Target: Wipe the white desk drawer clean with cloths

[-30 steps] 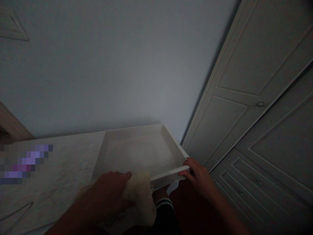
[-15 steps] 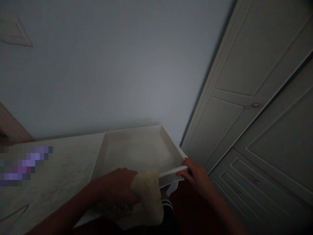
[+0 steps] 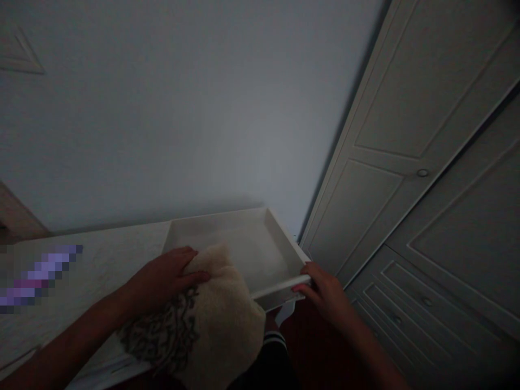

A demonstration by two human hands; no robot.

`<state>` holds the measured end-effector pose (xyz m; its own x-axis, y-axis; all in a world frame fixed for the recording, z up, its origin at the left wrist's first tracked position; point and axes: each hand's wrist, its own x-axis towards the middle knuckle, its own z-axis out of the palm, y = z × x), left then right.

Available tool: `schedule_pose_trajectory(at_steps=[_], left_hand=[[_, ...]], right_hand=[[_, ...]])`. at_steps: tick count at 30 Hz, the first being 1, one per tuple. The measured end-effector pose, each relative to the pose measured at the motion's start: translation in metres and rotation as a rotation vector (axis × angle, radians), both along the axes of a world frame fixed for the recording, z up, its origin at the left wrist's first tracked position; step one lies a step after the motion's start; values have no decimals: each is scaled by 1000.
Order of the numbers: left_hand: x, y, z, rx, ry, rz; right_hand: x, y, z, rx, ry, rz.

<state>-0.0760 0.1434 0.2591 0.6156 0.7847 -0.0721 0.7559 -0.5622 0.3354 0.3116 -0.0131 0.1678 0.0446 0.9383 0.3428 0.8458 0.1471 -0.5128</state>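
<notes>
A white shallow tray [image 3: 280,244], like a drawer with raised sides, sits at the right end of a pale marbled surface. My right hand [image 3: 320,281] is closed on its near right corner, thumb below the rim and fingers over it. My left hand [image 3: 170,276] grips a beige towel [image 3: 221,314] with a dark patterned part. The towel is bunched over the tray's near left side and hangs down toward my legs. It hides that corner and part of the near rim. No objects show on the visible part of the tray's floor.
A plain grey-blue wall [image 3: 182,108] rises behind the marbled top [image 3: 109,254]. A pixelated purple item [image 3: 40,276] lies at the left. Grey wardrobe doors [image 3: 385,130] and several drawers [image 3: 422,298] stand at the right. A framed shape [image 3: 18,51] hangs upper left.
My left hand has moved left and up with the towel, which is now more spread out and shows its dark pattern. My right hand stays on the tray's corner.
</notes>
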Motion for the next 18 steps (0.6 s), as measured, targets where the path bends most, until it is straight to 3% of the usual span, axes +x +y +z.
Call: schedule_pose_trajectory(at_steps=[2, 5, 7, 14, 18], left_hand=[[7, -6, 0, 40, -53, -23], [20, -25, 2, -320, -27, -192], [28, -37, 3, -447, -2, -285], [40, -44, -8, -246, 133, -280], [68, -41, -10, -299, 24, -336]], right_hand=[[0, 0, 1, -12, 7, -1], [-1, 0, 2, -23, 6, -8], [-1, 0, 2, -15, -3, -1], [-1, -1, -2, 2, -12, -6], [-1, 0, -1, -13, -13, -7]])
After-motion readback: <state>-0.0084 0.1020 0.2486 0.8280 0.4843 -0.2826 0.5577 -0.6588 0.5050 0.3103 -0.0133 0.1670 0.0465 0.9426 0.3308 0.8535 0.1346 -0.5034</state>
